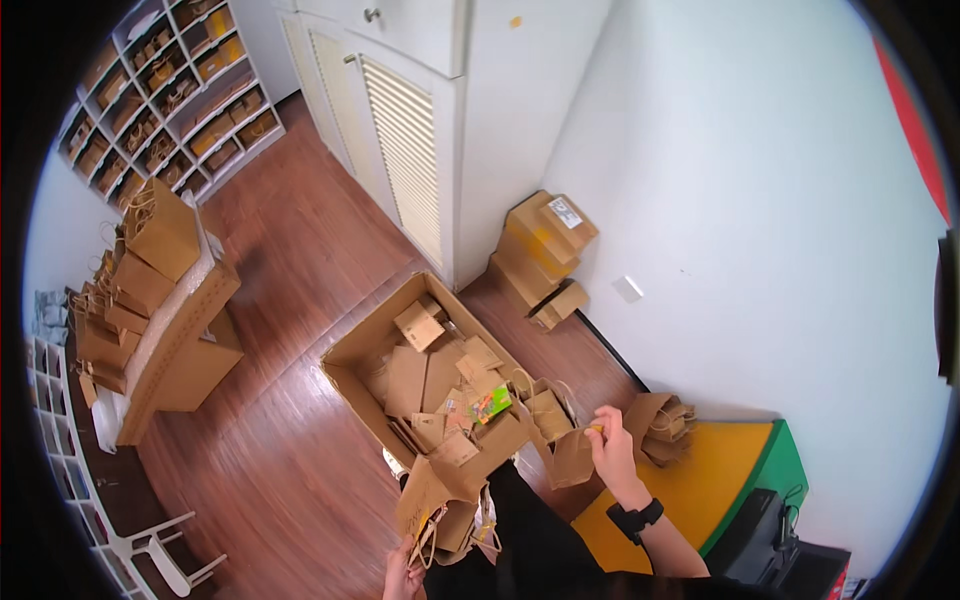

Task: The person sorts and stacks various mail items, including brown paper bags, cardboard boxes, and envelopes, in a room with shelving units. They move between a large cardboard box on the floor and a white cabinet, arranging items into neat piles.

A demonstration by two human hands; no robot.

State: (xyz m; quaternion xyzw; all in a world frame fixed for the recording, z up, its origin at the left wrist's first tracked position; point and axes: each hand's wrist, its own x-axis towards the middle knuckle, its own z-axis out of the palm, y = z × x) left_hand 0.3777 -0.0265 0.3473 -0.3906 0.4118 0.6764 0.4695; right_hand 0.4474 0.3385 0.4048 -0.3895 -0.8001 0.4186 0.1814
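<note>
Near the bottom centre, my left hand [405, 570] is closed on the rim and handle of a brown kraft paper bag [442, 510] that holds folded paper. My right hand [615, 446], a black band on its wrist, is raised at the edge of another open kraft paper bag [566, 454]; whether its fingers grip the bag is unclear. Between and beyond the hands stands a large open cardboard box [352, 386], holding flattened cardboard pieces, small cards [454, 450] and a bright green printed packet [491, 405].
A crumpled paper bag [660, 427] sits on a yellow and green table [701, 465] at right. Cardboard boxes [536, 247] are stacked by the wall. Many paper bags [157, 232] stand on a long carton at left. A white stool [165, 562] is at lower left.
</note>
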